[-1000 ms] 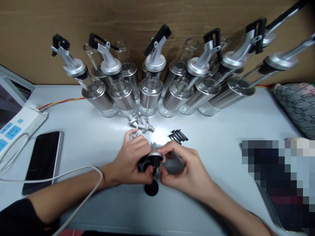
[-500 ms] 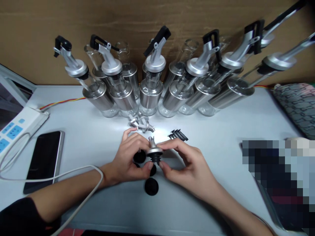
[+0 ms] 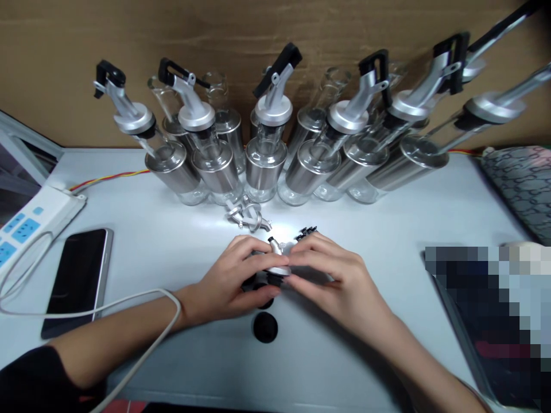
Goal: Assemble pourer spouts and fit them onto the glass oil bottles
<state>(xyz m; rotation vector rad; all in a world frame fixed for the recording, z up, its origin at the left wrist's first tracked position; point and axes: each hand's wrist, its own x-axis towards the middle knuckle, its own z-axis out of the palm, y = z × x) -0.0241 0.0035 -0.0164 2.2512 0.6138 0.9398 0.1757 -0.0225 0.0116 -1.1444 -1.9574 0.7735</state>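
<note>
Between my two hands is a silver bottle pourer [image 3: 279, 271] with a round collar, a ribbed black stopper below and a spout slanting up to a dark tip. My left hand [image 3: 241, 275] pinches it from the left, fingers on the collar and thumb low by the stopper. From the right, my right hand [image 3: 331, 275] grips the collar's edge between thumb and fingers. A round black piece [image 3: 266, 327] lies on the table just below, and other black pieces are partly hidden under my left hand. Beyond my hands lie loose silver spouts [image 3: 248, 215] and small black levers [image 3: 306, 232].
Several glass bottles with steel sleeves [image 3: 266, 166] and pourers line the back, before a cardboard panel [image 3: 241, 28]. A phone [image 3: 77, 281] and a power strip [image 3: 30, 223] lie left. A white cable [image 3: 142, 295] crosses my left forearm. A patterned cloth [image 3: 516, 178] is at right.
The pourer has tilted, and its spout now shows a dark tip. My left fingers have come over the collar. My right hand has shifted slightly right, covering part of the black levers.
</note>
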